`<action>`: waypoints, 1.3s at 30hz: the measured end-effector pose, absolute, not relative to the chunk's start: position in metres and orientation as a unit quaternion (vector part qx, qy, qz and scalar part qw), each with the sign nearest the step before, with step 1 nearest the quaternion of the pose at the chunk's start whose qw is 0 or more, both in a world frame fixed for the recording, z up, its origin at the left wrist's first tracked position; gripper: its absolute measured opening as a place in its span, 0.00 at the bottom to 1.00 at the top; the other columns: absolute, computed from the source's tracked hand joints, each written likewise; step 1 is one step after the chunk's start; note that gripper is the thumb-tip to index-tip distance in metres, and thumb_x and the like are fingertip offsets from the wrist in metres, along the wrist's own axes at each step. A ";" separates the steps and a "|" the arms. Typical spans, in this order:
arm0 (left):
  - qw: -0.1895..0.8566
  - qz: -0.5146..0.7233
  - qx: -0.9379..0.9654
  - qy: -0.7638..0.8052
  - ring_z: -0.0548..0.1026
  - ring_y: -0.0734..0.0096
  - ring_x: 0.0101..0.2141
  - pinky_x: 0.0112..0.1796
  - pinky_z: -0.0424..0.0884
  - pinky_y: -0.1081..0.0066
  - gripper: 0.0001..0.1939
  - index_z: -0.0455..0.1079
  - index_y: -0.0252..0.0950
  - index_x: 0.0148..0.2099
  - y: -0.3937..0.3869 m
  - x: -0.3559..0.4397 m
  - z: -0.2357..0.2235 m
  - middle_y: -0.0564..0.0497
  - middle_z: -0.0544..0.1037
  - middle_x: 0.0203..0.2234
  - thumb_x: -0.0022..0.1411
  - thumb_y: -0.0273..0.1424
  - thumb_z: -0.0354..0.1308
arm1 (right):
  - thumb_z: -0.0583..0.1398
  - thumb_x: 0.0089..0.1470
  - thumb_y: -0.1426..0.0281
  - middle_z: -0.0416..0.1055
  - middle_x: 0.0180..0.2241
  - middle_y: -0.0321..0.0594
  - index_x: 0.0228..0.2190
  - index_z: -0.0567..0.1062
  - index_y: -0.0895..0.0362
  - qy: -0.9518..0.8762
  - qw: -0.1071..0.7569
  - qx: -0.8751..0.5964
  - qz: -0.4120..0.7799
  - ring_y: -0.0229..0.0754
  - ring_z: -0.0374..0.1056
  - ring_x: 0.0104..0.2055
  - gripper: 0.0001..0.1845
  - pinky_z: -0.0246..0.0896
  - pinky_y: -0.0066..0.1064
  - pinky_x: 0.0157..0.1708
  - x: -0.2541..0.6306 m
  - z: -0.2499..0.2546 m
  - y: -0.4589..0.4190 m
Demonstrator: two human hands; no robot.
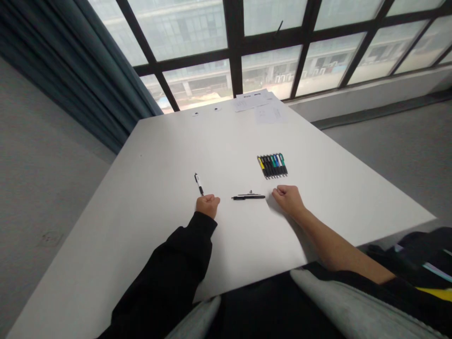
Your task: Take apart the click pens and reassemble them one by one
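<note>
My left hand [208,205] rests on the white table as a closed fist. A white and black pen [198,183] lies just beyond it, its dark lower end close to the knuckles. My right hand [286,197] is also curled into a fist on the tabletop, and nothing shows in it. Between the two fists a black pen [248,197] lies crosswise. Right behind that pen are a thin dark rod [243,194] and a small metallic piece [250,191], too small to name surely. Several pens [272,166] in yellow, black, green, blue and white lie side by side beyond my right hand.
The white table [169,150] reaches toward the window. Papers [259,101] lie at its far end, with two small pale items [216,109] left of them. A blue curtain [81,61] hangs at the left. Dark fabric [416,256] is beside the right table edge.
</note>
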State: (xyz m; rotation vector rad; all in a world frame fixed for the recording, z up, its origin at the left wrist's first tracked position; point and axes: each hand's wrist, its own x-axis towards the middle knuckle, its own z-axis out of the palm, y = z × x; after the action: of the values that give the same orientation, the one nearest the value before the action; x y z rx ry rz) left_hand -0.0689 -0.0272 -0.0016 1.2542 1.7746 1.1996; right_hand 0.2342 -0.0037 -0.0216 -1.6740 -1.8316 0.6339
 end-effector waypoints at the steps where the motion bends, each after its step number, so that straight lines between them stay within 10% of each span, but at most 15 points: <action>1: 0.322 0.454 0.482 0.677 0.46 0.81 0.17 0.20 0.42 0.74 0.20 0.43 0.40 0.17 -0.028 -0.068 -0.001 0.61 0.45 0.13 0.44 0.32 0.55 | 0.61 0.64 0.62 0.71 0.54 0.45 0.53 0.73 0.58 -0.685 0.275 -0.632 0.236 0.50 0.72 0.50 0.19 0.71 0.46 0.48 0.234 -0.021 -0.004; 11: 0.299 0.438 0.519 0.670 0.45 0.81 0.19 0.22 0.41 0.72 0.20 0.43 0.38 0.16 -0.033 -0.063 0.009 0.59 0.44 0.14 0.44 0.30 0.55 | 0.61 0.65 0.62 0.71 0.54 0.45 0.53 0.73 0.56 -0.698 0.190 -0.667 0.178 0.47 0.72 0.49 0.18 0.72 0.44 0.47 0.222 -0.012 -0.009; 19: 0.314 0.446 0.518 0.659 0.45 0.80 0.20 0.23 0.42 0.71 0.21 0.42 0.39 0.17 -0.034 -0.067 0.007 0.58 0.44 0.14 0.46 0.30 0.55 | 0.58 0.57 0.67 0.68 0.18 0.39 0.17 0.67 0.55 -0.704 0.207 -0.674 0.091 0.40 0.62 0.23 0.18 0.48 0.32 0.26 0.215 -0.005 -0.008; 39: 0.257 0.442 0.606 0.610 0.43 0.80 0.19 0.22 0.40 0.71 0.20 0.39 0.40 0.19 -0.039 -0.066 -0.004 0.59 0.41 0.16 0.50 0.30 0.52 | 0.53 0.55 0.62 0.61 0.15 0.37 0.15 0.58 0.52 -0.714 0.246 -0.653 0.054 0.39 0.53 0.19 0.19 0.43 0.33 0.25 0.215 -0.008 -0.011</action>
State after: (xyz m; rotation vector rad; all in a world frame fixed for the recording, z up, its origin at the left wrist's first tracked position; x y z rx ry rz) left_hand -0.0657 -0.0392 -0.0037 1.6435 1.6544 1.1985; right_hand 0.2154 -0.0106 -0.0084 -1.7831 -1.9480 0.1463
